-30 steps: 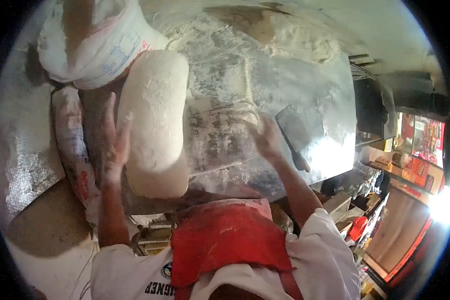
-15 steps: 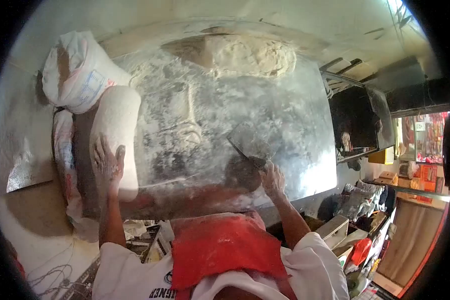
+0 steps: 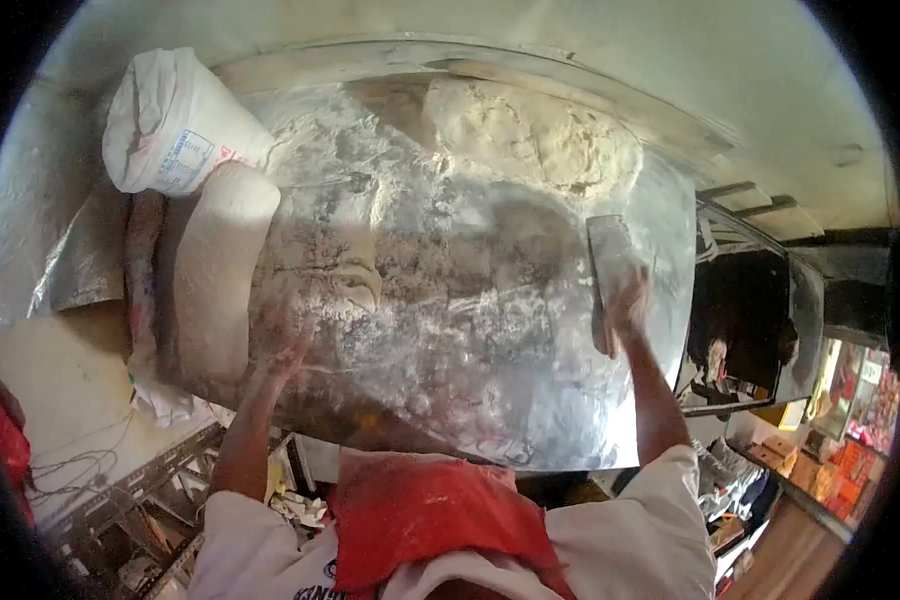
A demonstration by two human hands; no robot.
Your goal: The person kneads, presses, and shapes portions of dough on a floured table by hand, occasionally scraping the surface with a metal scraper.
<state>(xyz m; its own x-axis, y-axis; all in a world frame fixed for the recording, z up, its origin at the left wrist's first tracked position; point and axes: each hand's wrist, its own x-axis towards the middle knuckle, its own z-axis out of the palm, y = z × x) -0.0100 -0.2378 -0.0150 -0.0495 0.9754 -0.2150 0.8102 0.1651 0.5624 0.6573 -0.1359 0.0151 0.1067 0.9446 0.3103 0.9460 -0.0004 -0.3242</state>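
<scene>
My right hand [image 3: 628, 305] is closed around the handle of a dough scraper [image 3: 610, 245]. Its flat blade rests on or just over the right side of the metal worktable [image 3: 530, 390], pointing away from me. Near the front left of the table is my left hand [image 3: 286, 345], somewhat blurred, with its fingers apart and nothing in them. Just left of that hand lies a long, thick log of pale dough [image 3: 225, 265]. Thin flour and a few dough smears [image 3: 355, 285] mark the tabletop between my hands.
A mound of flour [image 3: 535, 135] spreads along the back of the table. At the back left, a white flour sack [image 3: 175, 135] leans over the far end of the dough. To the right stands a dark open cabinet [image 3: 740, 310]. My red apron [image 3: 430, 520] meets the front edge.
My left hand has come off the dough log and moved right, onto or over the table. My right hand has carried the scraper to the right. The head view has shifted.
</scene>
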